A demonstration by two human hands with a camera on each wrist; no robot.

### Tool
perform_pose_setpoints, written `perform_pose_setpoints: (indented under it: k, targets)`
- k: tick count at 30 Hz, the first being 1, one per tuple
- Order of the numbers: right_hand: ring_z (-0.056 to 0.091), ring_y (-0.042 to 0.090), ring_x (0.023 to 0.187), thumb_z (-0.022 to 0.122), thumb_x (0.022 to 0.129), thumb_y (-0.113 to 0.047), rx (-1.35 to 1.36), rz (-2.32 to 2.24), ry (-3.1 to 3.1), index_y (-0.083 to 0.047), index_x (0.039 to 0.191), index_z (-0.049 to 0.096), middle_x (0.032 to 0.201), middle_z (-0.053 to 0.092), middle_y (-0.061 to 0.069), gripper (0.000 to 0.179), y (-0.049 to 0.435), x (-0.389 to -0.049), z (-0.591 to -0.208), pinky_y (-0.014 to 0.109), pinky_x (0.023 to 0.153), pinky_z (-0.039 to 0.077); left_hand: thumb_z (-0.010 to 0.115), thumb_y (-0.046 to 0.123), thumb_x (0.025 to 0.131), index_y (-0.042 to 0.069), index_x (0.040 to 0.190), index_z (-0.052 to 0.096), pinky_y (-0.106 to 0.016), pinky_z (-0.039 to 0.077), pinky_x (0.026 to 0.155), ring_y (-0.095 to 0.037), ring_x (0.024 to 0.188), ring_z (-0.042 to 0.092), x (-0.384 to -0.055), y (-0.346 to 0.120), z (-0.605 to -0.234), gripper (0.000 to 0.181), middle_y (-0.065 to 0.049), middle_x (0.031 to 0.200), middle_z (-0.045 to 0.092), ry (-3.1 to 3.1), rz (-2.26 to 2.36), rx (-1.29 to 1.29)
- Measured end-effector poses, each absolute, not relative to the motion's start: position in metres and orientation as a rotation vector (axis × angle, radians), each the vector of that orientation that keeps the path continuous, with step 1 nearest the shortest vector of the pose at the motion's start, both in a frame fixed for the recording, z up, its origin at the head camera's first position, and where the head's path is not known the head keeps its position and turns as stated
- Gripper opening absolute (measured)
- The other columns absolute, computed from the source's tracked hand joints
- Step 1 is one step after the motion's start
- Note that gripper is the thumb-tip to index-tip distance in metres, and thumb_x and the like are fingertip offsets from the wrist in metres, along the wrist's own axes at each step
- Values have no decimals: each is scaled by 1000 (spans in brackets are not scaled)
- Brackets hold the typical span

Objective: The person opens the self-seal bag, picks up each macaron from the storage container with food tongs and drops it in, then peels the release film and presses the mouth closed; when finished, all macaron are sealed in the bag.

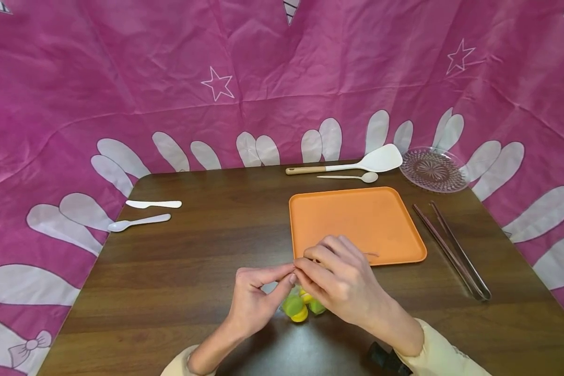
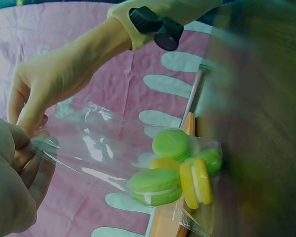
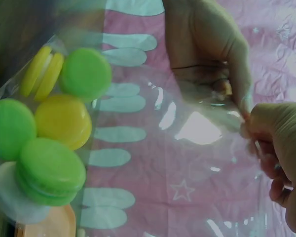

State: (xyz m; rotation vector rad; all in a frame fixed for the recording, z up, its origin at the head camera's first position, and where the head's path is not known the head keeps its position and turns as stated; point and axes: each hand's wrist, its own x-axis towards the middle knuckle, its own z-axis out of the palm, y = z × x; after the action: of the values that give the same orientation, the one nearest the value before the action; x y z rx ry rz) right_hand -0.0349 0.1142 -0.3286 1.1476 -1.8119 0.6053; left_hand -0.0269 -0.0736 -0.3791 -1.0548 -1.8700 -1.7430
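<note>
A clear plastic bag (image 2: pixel 103 153) hangs upright from my two hands, its bottom down by the table. Green macarons (image 2: pixel 155 185) and yellow macarons (image 3: pixel 64 121) lie together at the bottom of it. My left hand (image 1: pixel 254 295) pinches the top of the bag between thumb and forefinger. Right against those fingertips, my right hand (image 1: pixel 343 277) pinches the same top edge, its fingers bent. In the head view the hands hide most of the bag, and only the macarons (image 1: pixel 292 305) show below them.
Just beyond the hands lies an orange tray (image 1: pixel 352 219), with metal tongs (image 1: pixel 456 256) to its right. A white spatula (image 1: pixel 380 158), a small spoon (image 1: pixel 368 177) and a clear plate (image 1: pixel 434 169) are along the back. A white knife (image 1: pixel 155 204) and spoon (image 1: pixel 141 222) lie at left.
</note>
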Motion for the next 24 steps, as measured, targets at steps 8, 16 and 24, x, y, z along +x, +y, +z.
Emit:
perform_pose_setpoints:
  k: [8,16,24]
  targets:
    - [54,19,61,58,93,-6,1168,544,-1670,-2,77,70,74,61,4,20,112,-40,-327,25,51,40,69,-18,81,-10,105,73,-35,59,74,-25,91,73,-29,-74,-376,25,-18,100,74,-1874,-1729,-1108]
    - [54,17,61,57,92,-4,1145,725,-1696,-4,76,69,74,61,3,19,112,-42,-332,24,53,42,70,-17,81,-10,104,74,-29,59,70,-20,82,74,-29,-73,-376,25,-15,95,75,-1877,-1661,-1158]
    - [56,19,67,65,97,-14,1066,862,-1744,-1,87,72,80,66,5,18,111,-36,-340,27,60,41,69,-16,82,-11,109,71,-35,59,75,-24,90,73,-30,-73,-376,28,-19,100,73,-1859,-1720,-1147]
